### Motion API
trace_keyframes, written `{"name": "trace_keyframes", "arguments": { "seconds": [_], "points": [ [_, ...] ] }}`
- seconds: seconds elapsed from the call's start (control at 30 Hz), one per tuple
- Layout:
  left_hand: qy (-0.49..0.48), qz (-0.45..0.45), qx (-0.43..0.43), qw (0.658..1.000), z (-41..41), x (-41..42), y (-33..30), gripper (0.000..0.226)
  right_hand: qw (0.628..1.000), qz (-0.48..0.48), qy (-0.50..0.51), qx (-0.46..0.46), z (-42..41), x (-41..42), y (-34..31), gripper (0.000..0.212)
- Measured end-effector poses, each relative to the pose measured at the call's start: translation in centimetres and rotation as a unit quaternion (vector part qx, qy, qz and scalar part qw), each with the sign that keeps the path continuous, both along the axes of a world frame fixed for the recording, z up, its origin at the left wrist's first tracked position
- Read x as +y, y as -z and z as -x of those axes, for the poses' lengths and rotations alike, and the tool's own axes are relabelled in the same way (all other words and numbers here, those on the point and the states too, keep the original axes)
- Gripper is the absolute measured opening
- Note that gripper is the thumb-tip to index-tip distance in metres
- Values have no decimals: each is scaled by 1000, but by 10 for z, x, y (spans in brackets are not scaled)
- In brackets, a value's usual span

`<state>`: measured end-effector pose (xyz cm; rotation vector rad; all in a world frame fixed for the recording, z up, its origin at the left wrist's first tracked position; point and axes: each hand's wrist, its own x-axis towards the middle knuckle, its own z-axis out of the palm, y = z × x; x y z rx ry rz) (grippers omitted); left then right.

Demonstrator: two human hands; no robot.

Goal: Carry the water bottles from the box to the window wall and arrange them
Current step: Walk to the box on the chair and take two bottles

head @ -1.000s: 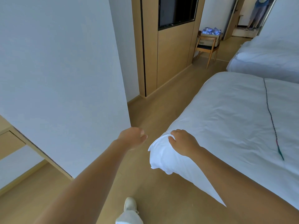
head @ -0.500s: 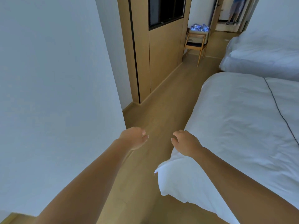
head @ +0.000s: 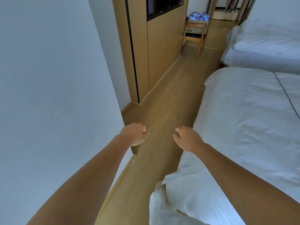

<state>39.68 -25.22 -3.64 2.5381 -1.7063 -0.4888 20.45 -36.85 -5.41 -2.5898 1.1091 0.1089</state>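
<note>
Nearest the camera: two bare forearms reach forward over the light wooden plank floor (head: pixel 164 111).

Left hand (head: pixel 134 134): fingers loosely curled, palm turned inward, holding nothing; it hangs in front of the edge of the plain white wall (head: pixel 53 95) on the left.

Right hand (head: pixel 188 138): fingers relaxed and slightly bent, holding nothing; it hangs just beside the edge of the near bed with white wrinkled bedding (head: pixel 246 127). The two hands are apart, with a strip of floor showing between them.

Lower centre: a white bundle of cloth (head: pixel 160 207) under the corner of the near bed; what it is cannot be told.

Middle distance, left: a tall light-wood panelled cabinet wall (head: pixel 160 51) with a black vertical strip at its near edge and a dark glass-fronted recess in its upper part.

Middle distance, right: a second bed with white bedding (head: pixel 263 44), beyond the near bed.

Far end of the aisle: a wooden chair with a dark seat (head: pixel 194 36) standing on the floor by the cabinet wall. On or just behind it sits a pale cardboard box (head: pixel 197 28), topped with blue-labelled clear water bottles (head: pixel 198 16); single bottles are too small to count.

Farthest: the lower legs and shoes of a person (head: pixel 230 5) standing in a doorway.
</note>
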Motion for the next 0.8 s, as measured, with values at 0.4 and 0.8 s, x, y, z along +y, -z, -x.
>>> {"name": "trace_keyframes", "arguments": {
  "seconds": [0.4,0.8],
  "points": [
    [36,-34,1,999,-104,-185,6,40,999,-34,24,-3,-106,-174,19,46],
    [55,-58,24,997,-178,-365,14,41,997,-56,46,17,-173,-336,32,50]
  ]
}}
